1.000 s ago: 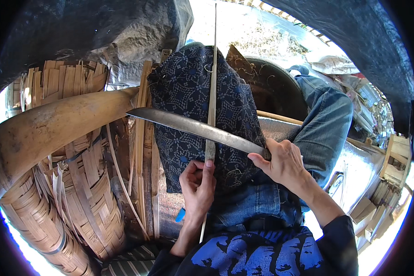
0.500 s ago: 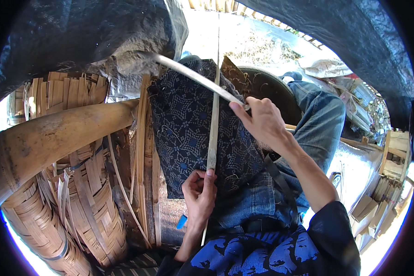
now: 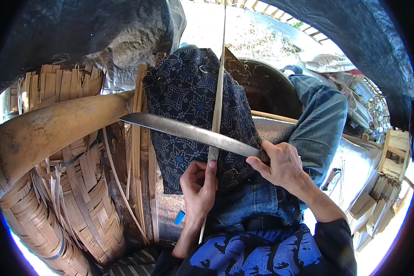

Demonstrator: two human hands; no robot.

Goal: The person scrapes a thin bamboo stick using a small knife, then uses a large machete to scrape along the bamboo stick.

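A long, thin bamboo strip runs from beside my waist up past my lap toward the bright ground. Thumb and bent fingers of my left hand pinch it near its lower part. My right hand is wrapped round the handle of a long, broad-bladed knife. The blade lies across the strip just above my left thumb, its tip pointing left; whether it touches cannot be made out. Beneath both is a dark blue patterned cloth spread over my leg, with thin curled shavings on it.
A thick bamboo pole juts in from the left over woven bamboo baskets. Upright bamboo slats stand beside the cloth. Beyond my right hand is a dark round basin. A small blue piece lies by my left wrist. Dark sheeting hangs overhead.
My right hand has brought the knife down toward me, from high across the strip to just above my left thumb. My left hand keeps its pinch, shifted slightly.
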